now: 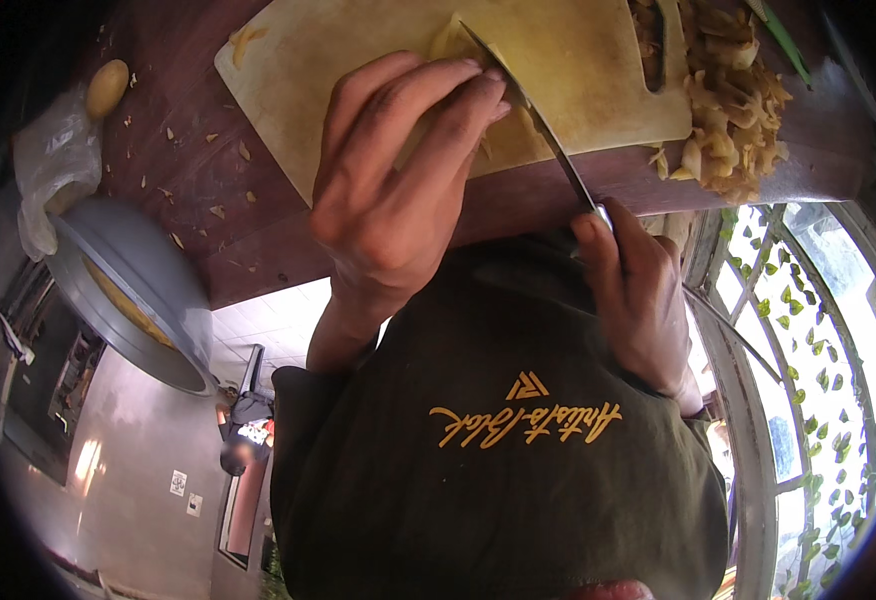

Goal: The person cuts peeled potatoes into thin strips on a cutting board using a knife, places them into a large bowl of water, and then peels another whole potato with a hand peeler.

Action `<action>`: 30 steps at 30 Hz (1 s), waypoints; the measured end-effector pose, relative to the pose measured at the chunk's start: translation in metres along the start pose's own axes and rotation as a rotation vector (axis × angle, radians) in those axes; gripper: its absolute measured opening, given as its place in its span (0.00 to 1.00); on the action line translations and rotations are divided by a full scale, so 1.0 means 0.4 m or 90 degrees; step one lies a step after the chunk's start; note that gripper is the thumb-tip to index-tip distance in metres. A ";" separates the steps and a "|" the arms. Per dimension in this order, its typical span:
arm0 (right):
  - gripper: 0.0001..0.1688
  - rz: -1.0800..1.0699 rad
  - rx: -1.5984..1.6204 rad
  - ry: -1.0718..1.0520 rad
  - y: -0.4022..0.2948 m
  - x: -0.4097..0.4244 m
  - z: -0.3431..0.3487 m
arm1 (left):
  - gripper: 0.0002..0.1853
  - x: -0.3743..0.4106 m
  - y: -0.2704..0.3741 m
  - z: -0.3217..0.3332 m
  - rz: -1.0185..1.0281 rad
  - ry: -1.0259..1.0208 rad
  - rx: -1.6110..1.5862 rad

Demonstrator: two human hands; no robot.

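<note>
My right hand [633,292] grips the handle of a kitchen knife [550,135], its blade slanting up and left across the cutting board [595,82]. Beside the blade, the bent fingers of my left hand [400,172] hold down pale yellow potato pieces [449,37]. The fingers hide much of these pieces. Thin slices lie under and along the blade. A few yellow strips [246,45] rest at the board's far left corner.
Brown peelings [738,112] are heaped right of the board, near a green object [783,45]. To the left are a whole potato [107,88], a clear plastic bag [62,150] and a grey metal pot [137,277] with yellow contents. Peel scraps dot the wooden table [175,150]. A person [246,427] is farther off.
</note>
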State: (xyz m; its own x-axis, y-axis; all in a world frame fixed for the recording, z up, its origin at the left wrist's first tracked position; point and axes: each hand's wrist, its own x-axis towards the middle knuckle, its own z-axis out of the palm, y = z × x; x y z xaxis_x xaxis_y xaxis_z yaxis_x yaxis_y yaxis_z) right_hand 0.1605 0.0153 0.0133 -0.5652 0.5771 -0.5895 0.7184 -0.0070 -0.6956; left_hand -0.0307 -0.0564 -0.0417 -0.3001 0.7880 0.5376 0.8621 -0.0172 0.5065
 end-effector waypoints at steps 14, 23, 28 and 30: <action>0.16 -0.055 -0.115 0.069 -0.006 -0.008 0.026 | 0.13 -0.001 -0.001 0.005 -0.011 0.027 -0.026; 0.17 -0.053 -0.112 0.063 -0.017 -0.012 0.023 | 0.13 0.001 0.004 0.004 -0.025 0.036 -0.003; 0.15 -0.075 -0.141 0.096 -0.015 0.003 0.032 | 0.13 0.003 0.000 0.009 -0.032 0.039 -0.004; 0.16 -0.052 -0.102 0.066 -0.022 -0.008 0.023 | 0.13 0.001 0.005 0.006 -0.035 0.040 -0.001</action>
State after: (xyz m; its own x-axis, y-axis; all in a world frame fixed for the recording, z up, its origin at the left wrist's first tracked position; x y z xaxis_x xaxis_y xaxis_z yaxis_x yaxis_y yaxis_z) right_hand 0.1523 0.0062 0.0174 -0.5853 0.6520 -0.4821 0.7315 0.1681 -0.6608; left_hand -0.0281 -0.0547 -0.0422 -0.3727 0.7473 0.5501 0.8430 0.0248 0.5373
